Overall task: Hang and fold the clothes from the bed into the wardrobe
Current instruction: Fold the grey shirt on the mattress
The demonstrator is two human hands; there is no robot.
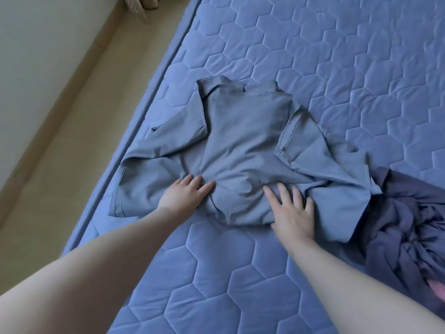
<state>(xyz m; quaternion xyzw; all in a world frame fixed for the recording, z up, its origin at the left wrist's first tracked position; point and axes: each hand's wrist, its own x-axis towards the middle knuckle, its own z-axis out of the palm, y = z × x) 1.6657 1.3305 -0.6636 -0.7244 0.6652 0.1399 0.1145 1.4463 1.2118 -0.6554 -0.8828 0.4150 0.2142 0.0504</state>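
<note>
Step in hand: folding, not hanging. One blue-grey shirt [240,141] lies spread on the bed [361,56], near its left edge, with the collar [221,84] at the far end and the hem toward the person. Cloth on both sides is partly turned in toward the middle. It is bunched and creased, not square.

Hands: the left hand [185,197] and right hand [293,210] are apart, one on each side of the lower body of the shirt. Both lie flat on the cloth with fingers straight and spread. They press and grip nothing. Wrinkles radiate between them, so I judge this as smoothing or pinning the cloth before a fold.

Next move, as a judgement: flatten the bulge between the hands and straighten the two side flaps so their edges run parallel. Then pinch the hem with both hands and bring it up toward the collar. The cloth looks thin and limp, so it will likely slide and rumple if it is lifted at one point only.

Progress: early. No folded stack is in view, and no wardrobe or hanger.

Counts:
- shirts laid out: one
- dark navy heap [409,232]: one, crumpled at the right and touching the shirt's right edge. I cannot tell if it is one garment or several.
- hands: two
- beds: one, with a blue hexagon quilt
- blurred pink thing [437,289] at the right edge: one, cannot tell what it is

The floor [60,141] is to the left of the bed, and a curtain [139,6] hem shows at top left.
</note>
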